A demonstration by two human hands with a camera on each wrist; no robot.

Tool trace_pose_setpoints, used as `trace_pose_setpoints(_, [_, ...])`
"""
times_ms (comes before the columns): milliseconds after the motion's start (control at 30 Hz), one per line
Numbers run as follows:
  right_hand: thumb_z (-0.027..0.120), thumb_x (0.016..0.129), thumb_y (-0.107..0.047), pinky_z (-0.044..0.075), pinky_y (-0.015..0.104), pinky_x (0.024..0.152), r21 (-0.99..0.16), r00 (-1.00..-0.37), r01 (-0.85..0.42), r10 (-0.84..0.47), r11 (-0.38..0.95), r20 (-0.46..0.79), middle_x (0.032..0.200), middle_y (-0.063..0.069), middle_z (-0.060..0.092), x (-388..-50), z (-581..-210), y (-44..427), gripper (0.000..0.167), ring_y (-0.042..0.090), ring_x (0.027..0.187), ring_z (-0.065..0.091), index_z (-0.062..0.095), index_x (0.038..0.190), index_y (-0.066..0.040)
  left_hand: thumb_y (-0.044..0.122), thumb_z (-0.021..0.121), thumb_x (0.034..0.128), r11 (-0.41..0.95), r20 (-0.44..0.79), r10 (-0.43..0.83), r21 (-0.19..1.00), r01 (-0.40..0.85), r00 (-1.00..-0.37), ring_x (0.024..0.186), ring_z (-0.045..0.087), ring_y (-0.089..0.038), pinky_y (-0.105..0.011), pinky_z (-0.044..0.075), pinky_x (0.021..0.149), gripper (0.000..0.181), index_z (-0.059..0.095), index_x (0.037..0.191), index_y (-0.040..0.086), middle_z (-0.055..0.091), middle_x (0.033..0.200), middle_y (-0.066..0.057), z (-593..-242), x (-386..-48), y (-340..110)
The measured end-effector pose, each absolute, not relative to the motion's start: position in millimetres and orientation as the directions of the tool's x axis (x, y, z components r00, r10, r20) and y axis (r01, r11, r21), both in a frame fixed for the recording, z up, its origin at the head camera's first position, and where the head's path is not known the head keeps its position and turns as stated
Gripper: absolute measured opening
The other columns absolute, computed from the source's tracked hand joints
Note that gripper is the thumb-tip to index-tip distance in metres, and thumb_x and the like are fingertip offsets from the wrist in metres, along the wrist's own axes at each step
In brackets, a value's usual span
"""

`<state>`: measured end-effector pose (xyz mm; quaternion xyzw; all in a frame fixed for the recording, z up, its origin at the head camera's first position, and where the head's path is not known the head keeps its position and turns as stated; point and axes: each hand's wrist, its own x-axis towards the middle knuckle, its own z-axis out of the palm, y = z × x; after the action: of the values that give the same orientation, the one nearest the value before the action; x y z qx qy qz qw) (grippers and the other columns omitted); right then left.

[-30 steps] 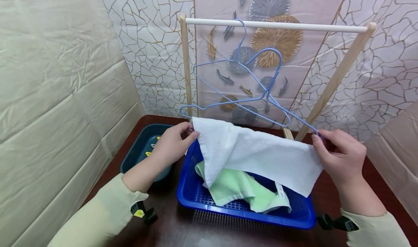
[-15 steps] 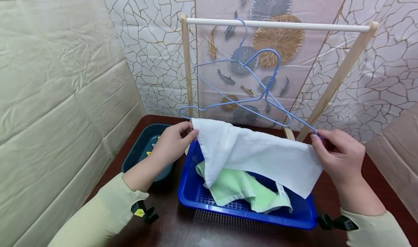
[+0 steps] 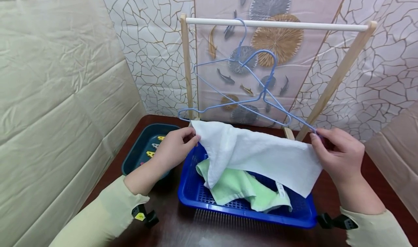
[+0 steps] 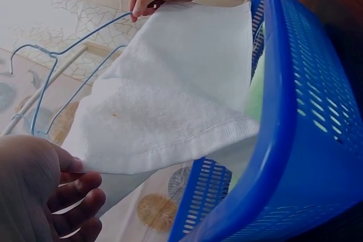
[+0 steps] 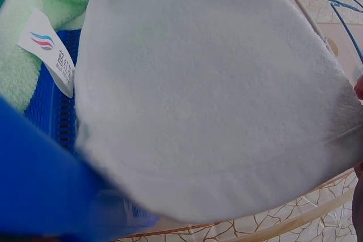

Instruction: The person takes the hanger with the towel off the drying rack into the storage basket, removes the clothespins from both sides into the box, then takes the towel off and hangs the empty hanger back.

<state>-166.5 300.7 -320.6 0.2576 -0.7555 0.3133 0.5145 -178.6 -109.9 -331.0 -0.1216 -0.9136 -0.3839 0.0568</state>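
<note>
A white towel [image 3: 261,149] is draped over a blue clothes hanger [image 3: 235,103], spread between both hands above the blue basket [image 3: 245,214]. My left hand [image 3: 176,145] pinches the towel's left corner between thumb and forefinger; in the left wrist view the other fingers of that left hand [image 4: 51,191] curl loosely. At the other end, my right hand [image 3: 341,152] grips the hanger's right arm together with the towel's edge. A light green towel [image 3: 235,185] with a white label [image 5: 51,49] lies crumpled in the basket.
Behind the hands stands a rack with a white rod [image 3: 277,24] and wooden posts [image 3: 336,83]. A second blue hanger [image 3: 212,89] hangs from the rod. Left of the basket, a dark green tray [image 3: 140,141] holds several clothes pegs [image 3: 150,154].
My left hand has shifted slightly down with the towel corner. The held hanger's hook has tilted a little to the left. My right hand stays nearly still.
</note>
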Motion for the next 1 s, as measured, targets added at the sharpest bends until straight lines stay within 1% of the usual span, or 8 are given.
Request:
trace_pose_setpoints(233, [0.07, 0.087, -0.022, 0.038, 0.005, 0.068, -0.203, -0.341, -0.711, -0.077, 0.673, 0.937, 0.07, 0.021, 0.064, -166, -320, 300, 0.03, -0.003, 0.068, 0.046, 0.076, 0.086, 0.007, 0.038, 0.059, 0.0996, 0.69, 0.18, 0.205, 0.67, 0.272, -0.962, 0.071, 0.055, -0.018, -0.033, 0.048, 0.06, 0.016, 0.066, 0.091, 0.026, 0.063, 0.078, 0.007, -335, -178, -105])
trace_pose_setpoints(367, [0.07, 0.087, -0.022, 0.037, 0.005, 0.067, -0.202, -0.335, -0.717, -0.076, 0.667, 0.939, 0.07, 0.021, 0.064, -167, -320, 299, 0.029, -0.003, 0.067, 0.046, 0.076, 0.085, 0.007, 0.037, 0.06, 0.0996, 0.692, 0.179, 0.217, 0.665, 0.28, -0.96, 0.071, 0.056, -0.017, -0.033, 0.048, 0.06, 0.015, 0.066, 0.09, 0.026, 0.064, 0.077, 0.008, -337, -177, -103])
trace_pose_setpoints(667, [0.071, 0.087, -0.022, 0.038, 0.005, 0.068, -0.199, -0.333, -0.719, -0.078, 0.666, 0.94, 0.07, 0.021, 0.064, -167, -319, 299, 0.03, -0.004, 0.068, 0.047, 0.076, 0.085, 0.007, 0.035, 0.061, 0.0991, 0.692, 0.204, 0.267, 0.64, 0.335, -0.942, 0.066, 0.055, -0.016, -0.032, 0.047, 0.058, 0.015, 0.065, 0.088, 0.026, 0.063, 0.075, 0.008, -337, -174, -98])
trace_pose_setpoints(1000, [0.071, 0.086, -0.02, 0.038, 0.006, 0.068, -0.212, -0.343, -0.717, -0.071, 0.664, 0.937, 0.07, 0.021, 0.064, -167, -319, 298, 0.027, -0.004, 0.069, 0.047, 0.076, 0.085, 0.007, 0.035, 0.061, 0.099, 0.695, 0.191, 0.302, 0.627, 0.353, -0.934, 0.066, 0.055, -0.015, -0.031, 0.046, 0.057, 0.017, 0.064, 0.086, 0.024, 0.061, 0.072, 0.008, -340, -171, -93])
